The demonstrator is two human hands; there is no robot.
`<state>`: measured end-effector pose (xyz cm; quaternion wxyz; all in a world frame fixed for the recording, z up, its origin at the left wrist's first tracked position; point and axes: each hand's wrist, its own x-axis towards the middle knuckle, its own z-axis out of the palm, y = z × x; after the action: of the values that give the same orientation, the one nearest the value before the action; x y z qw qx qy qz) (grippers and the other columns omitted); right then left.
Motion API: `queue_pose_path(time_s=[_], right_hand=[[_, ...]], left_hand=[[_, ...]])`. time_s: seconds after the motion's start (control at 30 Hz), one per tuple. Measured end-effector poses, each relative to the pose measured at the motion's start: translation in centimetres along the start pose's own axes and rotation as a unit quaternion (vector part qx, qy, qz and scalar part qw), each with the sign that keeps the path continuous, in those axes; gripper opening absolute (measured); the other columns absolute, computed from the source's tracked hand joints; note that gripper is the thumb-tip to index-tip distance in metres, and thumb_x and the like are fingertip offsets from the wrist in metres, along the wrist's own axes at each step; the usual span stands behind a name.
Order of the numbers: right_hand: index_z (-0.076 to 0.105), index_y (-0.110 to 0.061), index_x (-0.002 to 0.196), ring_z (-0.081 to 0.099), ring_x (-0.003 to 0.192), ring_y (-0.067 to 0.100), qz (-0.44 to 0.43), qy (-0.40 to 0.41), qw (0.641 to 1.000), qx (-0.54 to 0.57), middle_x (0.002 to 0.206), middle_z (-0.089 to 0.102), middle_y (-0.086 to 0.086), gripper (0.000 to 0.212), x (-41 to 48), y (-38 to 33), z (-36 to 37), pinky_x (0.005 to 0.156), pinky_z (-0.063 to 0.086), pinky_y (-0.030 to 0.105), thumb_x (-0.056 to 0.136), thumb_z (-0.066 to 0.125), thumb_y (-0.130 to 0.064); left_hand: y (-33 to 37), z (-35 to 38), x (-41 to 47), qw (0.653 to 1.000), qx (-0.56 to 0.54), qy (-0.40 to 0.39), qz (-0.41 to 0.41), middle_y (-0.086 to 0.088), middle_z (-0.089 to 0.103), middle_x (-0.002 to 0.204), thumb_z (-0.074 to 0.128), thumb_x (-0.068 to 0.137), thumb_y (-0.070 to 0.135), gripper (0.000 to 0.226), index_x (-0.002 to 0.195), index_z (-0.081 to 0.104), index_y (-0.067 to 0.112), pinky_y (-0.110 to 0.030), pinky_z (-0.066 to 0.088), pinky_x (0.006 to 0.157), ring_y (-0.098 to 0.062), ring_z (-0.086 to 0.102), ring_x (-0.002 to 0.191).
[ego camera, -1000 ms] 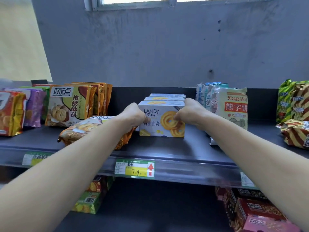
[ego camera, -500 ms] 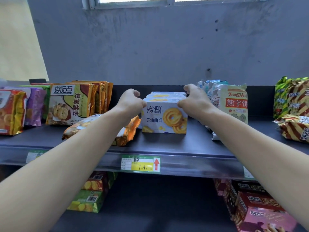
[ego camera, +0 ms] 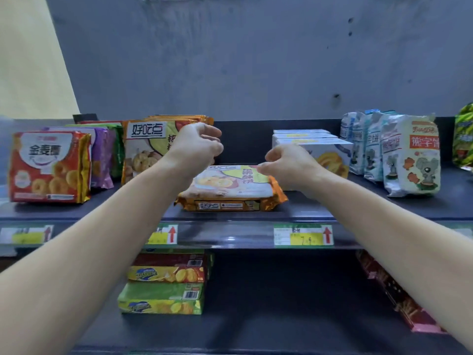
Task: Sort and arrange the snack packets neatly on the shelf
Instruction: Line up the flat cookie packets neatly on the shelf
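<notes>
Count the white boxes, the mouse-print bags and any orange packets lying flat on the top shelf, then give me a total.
White boxes: 3, lined up one behind another
Mouse-print bags: 3 showing
Orange packets lying flat: 1
Total: 7

好吃点 on upright orange packet (ego camera: 147, 149), 熊字饼 on white bag (ego camera: 412, 160), red arrow on price tag (ego camera: 303, 235)

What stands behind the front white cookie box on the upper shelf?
Two more white boxes stand in a row behind the front box; only their tops show. The right hand covers the front box's left part.
</notes>
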<state>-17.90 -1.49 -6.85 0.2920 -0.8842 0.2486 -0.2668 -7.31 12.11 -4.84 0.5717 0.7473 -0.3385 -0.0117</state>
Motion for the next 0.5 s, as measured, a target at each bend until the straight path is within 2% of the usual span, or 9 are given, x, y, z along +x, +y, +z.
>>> queue_pose_path(time_s=[0.07, 0.1, 0.17, 0.2, 0.3, 0.37, 0.43, 0.5], right_hand=[[0.062, -0.001, 0.111, 0.061, 0.098, 0.026, 0.048, -0.026, 0.998, -0.026, 0.110, 0.065, 0.012, 0.034, -0.1, -0.7, 0.9, 0.082, 0.051, 0.036, 0.088, 0.060, -0.026], [0.062, -0.001, 0.108, 0.062, 0.088, 0.025, 0.070, -0.040, 0.996, -0.032, 0.102, 0.064, 0.012, 0.032, -0.2, -1.0, 1.3, 0.072, 0.051, 0.034, 0.088, 0.060, -0.026], [0.060, -0.003, 0.098, 0.051, 0.066, 0.019, 0.109, -0.048, 0.992, -0.031, 0.084, 0.057, 0.009, 0.025, -0.3, -1.5, 1.8, 0.053, 0.039, 0.027, 0.088, 0.059, -0.027], [0.058, -0.005, 0.094, 0.046, 0.062, 0.017, 0.127, -0.041, 0.991, -0.025, 0.080, 0.054, 0.007, 0.023, -0.4, -1.7, 2.0, 0.049, 0.034, 0.025, 0.088, 0.059, -0.027], [0.053, -0.008, 0.100, 0.045, 0.066, 0.013, 0.177, -0.016, 0.984, 0.003, 0.080, 0.052, 0.003, 0.023, -0.5, -2.1, 2.6, 0.050, 0.034, 0.024, 0.089, 0.060, -0.027], [0.051, -0.009, 0.107, 0.048, 0.073, 0.016, 0.200, 0.000, 0.980, 0.022, 0.084, 0.051, 0.004, 0.025, -0.6, -2.5, 2.8, 0.055, 0.036, 0.027, 0.090, 0.059, -0.025], [0.052, -0.005, 0.122, 0.052, 0.091, 0.023, 0.218, 0.015, 0.975, 0.043, 0.104, 0.055, 0.010, 0.040, -0.6, -2.8, 2.9, 0.069, 0.041, 0.029, 0.090, 0.060, -0.027], [0.050, -0.004, 0.127, 0.053, 0.104, 0.026, 0.232, 0.029, 0.971, 0.059, 0.120, 0.056, 0.012, 0.047, -0.6, -3.2, 2.8, 0.078, 0.044, 0.033, 0.089, 0.060, -0.030]], left_hand=[[-1.2, -1.7, 0.2, 1.000, 0.022, 0.011, -0.005, -0.006, 0.061, 0.106, 0.055, 0.087, 0.002, 0.025, 0.110, 0.059, 0.013, -0.026, 0.049, 0.075, -0.017, 0.057, 0.095], [-1.9, -2.4, 0.4, 0.999, 0.037, 0.016, -0.015, -0.005, 0.060, 0.105, 0.055, 0.087, 0.002, 0.026, 0.110, 0.059, 0.012, -0.025, 0.047, 0.072, -0.017, 0.055, 0.095], [-3.1, -3.4, 0.7, 0.995, 0.084, 0.013, -0.049, -0.005, 0.058, 0.100, 0.056, 0.086, 0.003, 0.021, 0.105, 0.060, 0.012, -0.027, 0.041, 0.074, -0.020, 0.051, 0.096], [-3.7, -3.8, 0.8, 0.991, 0.108, 0.002, -0.076, -0.006, 0.058, 0.094, 0.058, 0.085, 0.004, 0.016, 0.100, 0.060, 0.010, -0.027, 0.041, 0.072, -0.021, 0.051, 0.094], [-5.2, -4.2, 1.0, 0.979, 0.092, -0.073, -0.169, -0.009, 0.064, 0.093, 0.059, 0.087, 0.009, 0.015, 0.101, 0.062, 0.002, -0.028, 0.052, 0.063, -0.020, 0.060, 0.081], [-5.5, -4.2, 0.9, 0.971, 0.035, -0.108, -0.211, -0.010, 0.065, 0.090, 0.055, 0.091, 0.010, 0.011, 0.094, 0.061, 0.002, -0.022, 0.051, 0.047, -0.016, 0.060, 0.068], [-5.7, -4.2, 1.0, 0.970, 0.003, -0.104, -0.221, -0.011, 0.066, 0.089, 0.053, 0.092, 0.009, 0.010, 0.087, 0.059, 0.002, -0.022, 0.050, 0.045, -0.015, 0.059, 0.066], [-5.8, -4.2, 1.0, 0.971, -0.012, -0.095, -0.217, -0.012, 0.067, 0.093, 0.054, 0.091, 0.008, 0.009, 0.094, 0.059, 0.001, -0.022, 0.051, 0.047, -0.014, 0.061, 0.066]])
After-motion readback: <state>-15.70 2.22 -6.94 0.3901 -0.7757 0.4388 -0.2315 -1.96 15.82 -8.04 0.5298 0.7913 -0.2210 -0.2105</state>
